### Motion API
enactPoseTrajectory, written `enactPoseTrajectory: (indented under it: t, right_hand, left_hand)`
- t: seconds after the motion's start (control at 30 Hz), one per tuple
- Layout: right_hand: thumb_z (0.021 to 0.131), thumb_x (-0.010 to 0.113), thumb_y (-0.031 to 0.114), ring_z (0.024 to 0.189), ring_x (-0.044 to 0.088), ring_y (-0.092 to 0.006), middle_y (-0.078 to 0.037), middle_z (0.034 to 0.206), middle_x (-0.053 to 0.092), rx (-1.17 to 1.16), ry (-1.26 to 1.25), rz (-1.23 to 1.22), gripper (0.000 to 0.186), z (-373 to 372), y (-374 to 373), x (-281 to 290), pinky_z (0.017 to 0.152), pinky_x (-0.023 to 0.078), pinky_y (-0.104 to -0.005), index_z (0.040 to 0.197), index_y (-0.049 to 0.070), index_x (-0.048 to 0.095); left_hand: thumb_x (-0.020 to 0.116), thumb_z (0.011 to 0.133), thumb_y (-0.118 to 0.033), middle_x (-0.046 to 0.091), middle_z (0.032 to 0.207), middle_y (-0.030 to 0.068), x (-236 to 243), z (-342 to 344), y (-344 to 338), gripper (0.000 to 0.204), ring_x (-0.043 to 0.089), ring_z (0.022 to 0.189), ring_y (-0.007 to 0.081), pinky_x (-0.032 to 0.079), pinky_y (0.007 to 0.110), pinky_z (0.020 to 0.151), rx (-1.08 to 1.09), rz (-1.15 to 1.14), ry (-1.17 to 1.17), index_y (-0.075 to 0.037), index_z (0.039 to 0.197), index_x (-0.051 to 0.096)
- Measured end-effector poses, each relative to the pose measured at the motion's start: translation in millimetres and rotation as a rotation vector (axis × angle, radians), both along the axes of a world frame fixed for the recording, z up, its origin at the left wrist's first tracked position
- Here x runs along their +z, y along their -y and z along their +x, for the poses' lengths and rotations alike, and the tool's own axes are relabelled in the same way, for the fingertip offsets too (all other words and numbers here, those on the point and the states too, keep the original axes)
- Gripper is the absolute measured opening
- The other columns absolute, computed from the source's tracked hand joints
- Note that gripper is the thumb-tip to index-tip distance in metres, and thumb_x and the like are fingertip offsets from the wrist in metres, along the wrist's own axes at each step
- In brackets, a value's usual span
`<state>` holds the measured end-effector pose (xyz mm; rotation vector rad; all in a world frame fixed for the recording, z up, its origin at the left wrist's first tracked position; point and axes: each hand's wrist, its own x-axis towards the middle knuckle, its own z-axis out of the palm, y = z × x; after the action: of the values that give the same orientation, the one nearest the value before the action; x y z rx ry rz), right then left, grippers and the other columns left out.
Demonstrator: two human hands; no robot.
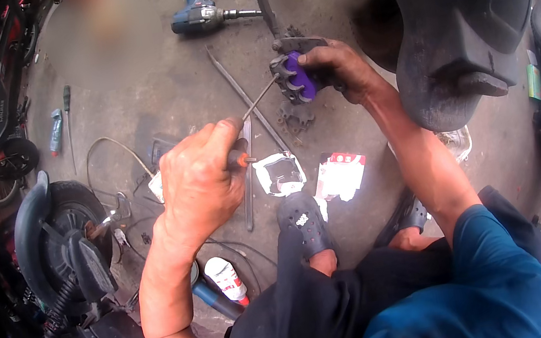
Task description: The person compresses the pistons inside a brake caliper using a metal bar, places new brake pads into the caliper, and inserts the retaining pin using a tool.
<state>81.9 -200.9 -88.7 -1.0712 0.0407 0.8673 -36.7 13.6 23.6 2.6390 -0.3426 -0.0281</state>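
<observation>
My left hand (201, 168) is closed around a screwdriver (259, 99), its thin metal shaft slanting up to the right. The tip meets the toothed side of a dark and purple brake caliper (300, 78). An orange and black piece with a short metal end also sticks out of this fist; whether it belongs to the same tool I cannot tell. My right hand (346, 74) grips the caliper from its right side, thumb on top. A black hose (266, 3) runs upward near the caliper. Below it, a small dark metal part (296, 117) lies on the floor.
A large black fender (441, 55) stands close beside my right arm. On the floor lie a cordless impact wrench (199, 16), long metal bars (251, 106), an opened white package (281, 172) and a red-and-white card (340, 174). A wheel (64, 225) stands at left, near a white bottle (224, 278).
</observation>
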Motion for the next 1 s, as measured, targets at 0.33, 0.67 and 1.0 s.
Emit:
enactPoseTrajectory:
  t: [0.33,0.67,1.0]
  right_hand:
    - [0.080,0.060,0.016,0.077,0.065,-0.0165,-0.010,0.098,0.067,-0.035,0.054,-0.040,0.043,1.6,0.8,-9.2,0.069,0.054,-0.0302,0.121,0.002,0.057]
    - [0.080,0.059,0.016,0.077,0.065,-0.0162,-0.011,0.096,0.067,-0.034,0.099,-0.069,0.041,-0.2,6.5,-4.8,0.068,0.053,-0.0288,0.119,0.001,0.058]
    - [0.078,0.064,0.017,0.075,0.063,-0.0162,-0.009,0.093,0.065,-0.101,0.091,-0.063,0.044,2.1,8.8,-14.9,0.068,0.052,-0.0285,0.118,0.000,0.057]
  left_hand:
    - [0.052,0.094,-0.028,0.061,0.095,0.0154,-22.8,-37.1,10.3,0.040,0.061,0.075,0.0267,0.053,0.040,0.063,0.746,-1.867,-0.665,-0.001,0.123,0.048]
    - [0.058,0.078,-0.002,0.059,0.089,0.0119,-1.0,-10.8,13.8,0.044,0.060,0.079,0.0247,0.050,0.039,0.073,0.382,-0.559,-0.452,0.001,0.121,0.049]
    - [0.064,0.088,-0.034,0.060,0.103,0.0187,-34.7,-73.7,18.8,0.047,0.063,0.083,0.0269,0.052,0.034,0.072,0.875,-0.882,-0.122,0.001,0.115,0.048]
